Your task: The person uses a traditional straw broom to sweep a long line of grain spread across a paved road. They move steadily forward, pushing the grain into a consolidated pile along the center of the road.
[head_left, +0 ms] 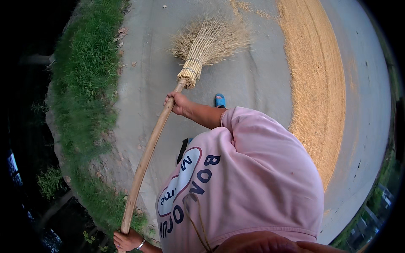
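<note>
A long-handled broom [209, 42], bound from pale dry twigs, points away from me over the concrete. Its wooden handle [147, 152] slants down to the lower left. My right hand [179, 102] wraps round the handle just below the bound twigs. Farther down, near the handle's lower end, my left hand [128, 240] grips it, with a ring and a bracelet showing. Blurring along the bristle tips makes it hard to tell whether they touch the ground.
A wide band of golden grain [314, 84] runs along the right, with scattered grain [242, 6] near the broom's far side. Grass [86, 84] and dry leaves border the concrete [143, 84] at left. My foot in a blue sandal [220, 101] stands below the broom head.
</note>
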Tool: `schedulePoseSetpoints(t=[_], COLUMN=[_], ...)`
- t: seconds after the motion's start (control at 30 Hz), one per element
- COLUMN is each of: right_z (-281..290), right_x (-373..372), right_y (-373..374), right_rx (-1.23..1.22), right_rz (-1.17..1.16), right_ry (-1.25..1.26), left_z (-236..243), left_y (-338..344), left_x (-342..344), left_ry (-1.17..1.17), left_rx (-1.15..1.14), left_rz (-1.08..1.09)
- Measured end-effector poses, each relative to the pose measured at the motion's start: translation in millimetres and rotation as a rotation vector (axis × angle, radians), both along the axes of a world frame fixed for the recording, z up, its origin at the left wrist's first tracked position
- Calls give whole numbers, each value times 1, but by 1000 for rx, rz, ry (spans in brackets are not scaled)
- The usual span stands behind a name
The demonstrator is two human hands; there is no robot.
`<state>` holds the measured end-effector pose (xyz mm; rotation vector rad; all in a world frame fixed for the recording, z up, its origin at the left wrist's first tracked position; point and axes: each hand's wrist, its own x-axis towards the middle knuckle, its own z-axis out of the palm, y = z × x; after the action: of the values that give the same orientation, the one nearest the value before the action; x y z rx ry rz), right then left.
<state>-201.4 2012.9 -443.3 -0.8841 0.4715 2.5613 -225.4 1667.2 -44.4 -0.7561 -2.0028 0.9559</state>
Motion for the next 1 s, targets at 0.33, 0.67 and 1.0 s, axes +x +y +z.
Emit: schedulePoseSetpoints(t=[0.33,0.67,1.0], right_z=[-173,-133,-94], right_x=[197,198,37], right_y=[-182,-297,-222], right_rx=[-103,-4,82], right_rz=[-497,-450,-164], right_ry=[-265,-377,-290], left_z=[-173,-256,-227], left_y=[-96,-293,-292], left_x=[-42,-66,-123], left_ry=[-191,-426,-280], left_rx=[105,313,399], left_rz=[-634,-377,-144])
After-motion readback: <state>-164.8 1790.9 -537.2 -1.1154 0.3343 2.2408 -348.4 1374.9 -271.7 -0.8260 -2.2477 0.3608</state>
